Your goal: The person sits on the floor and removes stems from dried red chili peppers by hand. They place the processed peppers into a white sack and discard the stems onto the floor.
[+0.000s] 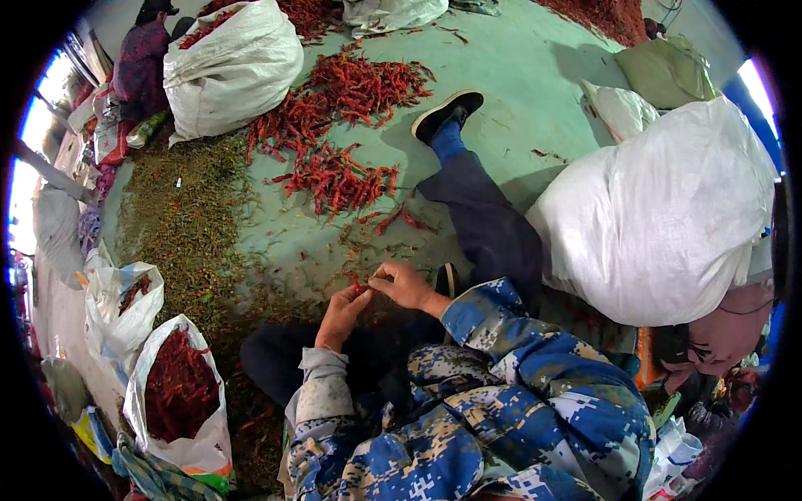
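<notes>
My left hand (pixel 341 316) holds a dried red chili pepper (pixel 354 282) between thumb and fingers, in front of my lap. The thumb and forefinger of my right hand (pixel 401 286) pinch at the end of the chili nearest to them, close against the left fingertips. Beyond the hands, a few loose chilies (pixel 404 218) lie on the pale green floor, below a larger spread pile of dried red chilies (pixel 335 178). Greenish-brown stems and bits (pixel 188 219) cover the floor in a thick band to the left.
A full white woven sack (pixel 658 213) stands at my right, beside my outstretched leg (pixel 482 213). Another white sack (pixel 235 72) with chilies stands at the upper left, next to a seated person (pixel 141 69). Near my left side is an open bag (pixel 135 401) of red chilies.
</notes>
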`<state>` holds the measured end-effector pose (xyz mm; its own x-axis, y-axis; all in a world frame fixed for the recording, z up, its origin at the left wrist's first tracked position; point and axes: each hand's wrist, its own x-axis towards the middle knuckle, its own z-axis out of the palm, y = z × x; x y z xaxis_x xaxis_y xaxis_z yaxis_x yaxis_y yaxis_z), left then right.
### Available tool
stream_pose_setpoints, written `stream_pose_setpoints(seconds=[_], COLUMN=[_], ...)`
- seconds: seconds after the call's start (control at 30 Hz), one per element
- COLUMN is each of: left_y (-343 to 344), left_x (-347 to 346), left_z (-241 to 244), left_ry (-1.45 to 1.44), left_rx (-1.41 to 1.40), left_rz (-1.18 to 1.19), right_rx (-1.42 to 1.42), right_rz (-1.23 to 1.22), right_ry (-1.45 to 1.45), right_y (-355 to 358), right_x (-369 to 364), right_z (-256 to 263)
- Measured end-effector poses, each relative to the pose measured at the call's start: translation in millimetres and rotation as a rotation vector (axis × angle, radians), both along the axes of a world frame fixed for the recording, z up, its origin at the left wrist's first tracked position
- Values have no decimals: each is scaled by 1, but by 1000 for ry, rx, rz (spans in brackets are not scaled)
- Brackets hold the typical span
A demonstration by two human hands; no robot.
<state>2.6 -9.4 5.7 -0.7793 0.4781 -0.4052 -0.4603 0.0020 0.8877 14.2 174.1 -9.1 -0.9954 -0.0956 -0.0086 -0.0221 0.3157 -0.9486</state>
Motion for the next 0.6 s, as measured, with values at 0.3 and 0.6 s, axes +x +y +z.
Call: stream_pose_setpoints(seconds=[0.3, 0.6], left_y=[12, 7], left_x=[-21, -34], left_z=[6, -7], left_ry=[2, -94], left_rx=[-189, 35], left_rz=[-55, 226], right_rx=[189, 1031], right_rz=[-377, 73], right_ry=[82, 21], right_y=[15, 53], right_x=[-66, -149], right_z=[-40, -37])
